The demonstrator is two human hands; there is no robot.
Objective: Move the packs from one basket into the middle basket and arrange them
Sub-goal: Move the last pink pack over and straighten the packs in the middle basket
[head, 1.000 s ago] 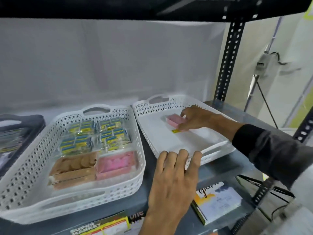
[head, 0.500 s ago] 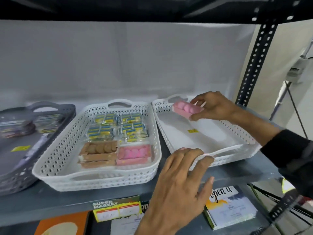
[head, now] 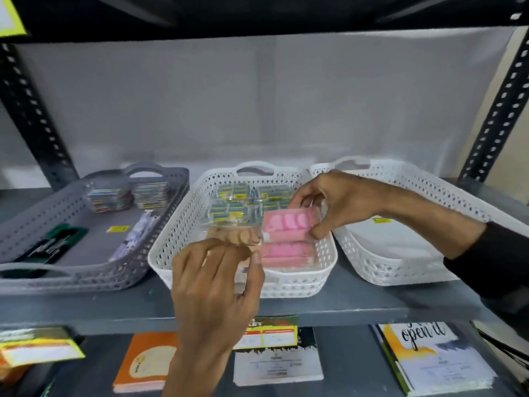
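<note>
My right hand [head: 332, 202] grips a pink pack [head: 286, 224] and holds it over the right side of the middle white basket [head: 177, 233], just above another pink pack [head: 286, 252] lying there. Brown packs [head: 237, 234] lie beside it, and several blue-and-yellow packs [head: 246, 199] fill the basket's back half. My left hand [head: 217, 279] hovers at the basket's front edge, fingers curled near the brown packs; whether it holds one is unclear. The right white basket [head: 429, 196] holds only a small yellow label [head: 382, 220].
A grey basket [head: 71, 207] on the left holds stacked packs, a dark green item and a clear wrapped item. All baskets stand on a grey metal shelf [head: 357, 302] with black uprights. Booklets and price tags lie on the shelf below.
My right hand lifted the pink pack out of the right basket and carried it left over the middle basket. My left hand left the right basket's rim and moved to the middle basket's front.
</note>
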